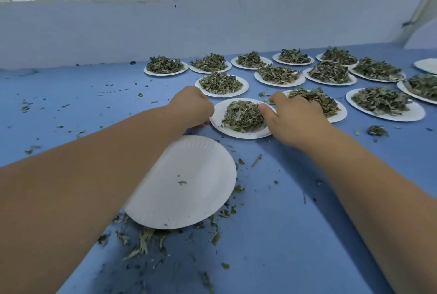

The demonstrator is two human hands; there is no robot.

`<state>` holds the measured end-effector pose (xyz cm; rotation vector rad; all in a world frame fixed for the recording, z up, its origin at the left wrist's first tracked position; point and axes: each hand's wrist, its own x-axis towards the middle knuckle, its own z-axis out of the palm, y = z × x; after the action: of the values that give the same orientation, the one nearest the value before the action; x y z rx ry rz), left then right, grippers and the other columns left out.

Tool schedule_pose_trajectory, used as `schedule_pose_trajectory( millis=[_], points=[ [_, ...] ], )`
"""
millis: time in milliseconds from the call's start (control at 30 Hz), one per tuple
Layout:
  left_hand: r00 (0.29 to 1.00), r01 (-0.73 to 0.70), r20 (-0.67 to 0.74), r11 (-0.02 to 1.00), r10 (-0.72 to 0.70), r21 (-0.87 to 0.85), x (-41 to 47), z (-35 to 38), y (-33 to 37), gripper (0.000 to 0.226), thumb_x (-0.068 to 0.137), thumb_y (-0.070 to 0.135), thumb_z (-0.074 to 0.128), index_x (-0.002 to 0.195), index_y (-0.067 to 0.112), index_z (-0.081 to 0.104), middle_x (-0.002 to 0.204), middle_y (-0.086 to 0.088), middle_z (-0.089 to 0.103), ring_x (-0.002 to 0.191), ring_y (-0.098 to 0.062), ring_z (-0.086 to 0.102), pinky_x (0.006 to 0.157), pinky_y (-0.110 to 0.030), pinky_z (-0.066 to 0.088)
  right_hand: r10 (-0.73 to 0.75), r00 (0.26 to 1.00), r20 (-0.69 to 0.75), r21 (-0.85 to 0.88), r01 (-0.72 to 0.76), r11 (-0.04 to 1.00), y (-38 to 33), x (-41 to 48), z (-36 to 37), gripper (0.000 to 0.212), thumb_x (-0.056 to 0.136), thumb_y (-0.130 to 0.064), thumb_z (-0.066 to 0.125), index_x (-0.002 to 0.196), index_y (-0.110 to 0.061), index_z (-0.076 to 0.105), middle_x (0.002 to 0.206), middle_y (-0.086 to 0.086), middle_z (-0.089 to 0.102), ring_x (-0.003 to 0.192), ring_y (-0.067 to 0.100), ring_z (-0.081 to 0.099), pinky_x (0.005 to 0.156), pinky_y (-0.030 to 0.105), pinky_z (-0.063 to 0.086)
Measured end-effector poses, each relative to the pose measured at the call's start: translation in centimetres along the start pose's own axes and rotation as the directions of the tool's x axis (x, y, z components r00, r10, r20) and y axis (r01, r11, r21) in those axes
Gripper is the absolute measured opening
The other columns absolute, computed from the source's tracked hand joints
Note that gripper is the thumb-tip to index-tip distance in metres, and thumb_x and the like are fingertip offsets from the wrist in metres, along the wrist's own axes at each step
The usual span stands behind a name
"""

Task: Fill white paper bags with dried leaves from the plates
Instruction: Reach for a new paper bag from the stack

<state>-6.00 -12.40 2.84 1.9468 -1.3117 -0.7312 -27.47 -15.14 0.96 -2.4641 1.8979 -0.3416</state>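
Head view, crumb-strewn blue table (307, 199), pale wall (212, 29) behind, left hand (191, 107) and right hand (295, 116) gripping one leaf-heaped plate (236, 134).

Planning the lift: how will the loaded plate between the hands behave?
Probably light and bendy: the plate looks like thin paper. Its leaf heap is loose, likely spilling if tilted; scraps litter the table.
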Motion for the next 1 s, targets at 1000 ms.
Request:
schedule_pose_trajectory(
  millis=[1000],
  points=[
    [0.938,-0.078,-0.319,0.98,0.135,0.184,-14.1,-9.4,-6.6,0.023,0.074,0.001,0.061,0.066,0.017,0.075,0.057,0.014,0.068,0.07,-0.016,0.073,0.065,-0.034,0.061,-0.141,0.956,-0.256,0.523,0.26,0.811,-6.6,-12.1,-3.3,0.017,0.102,-0.045,0.046,0.1,-0.038,0.061,0.067,-0.007,0.068,0.051,0.001,0.058,0.048,0.026,0.04]
  ],
)
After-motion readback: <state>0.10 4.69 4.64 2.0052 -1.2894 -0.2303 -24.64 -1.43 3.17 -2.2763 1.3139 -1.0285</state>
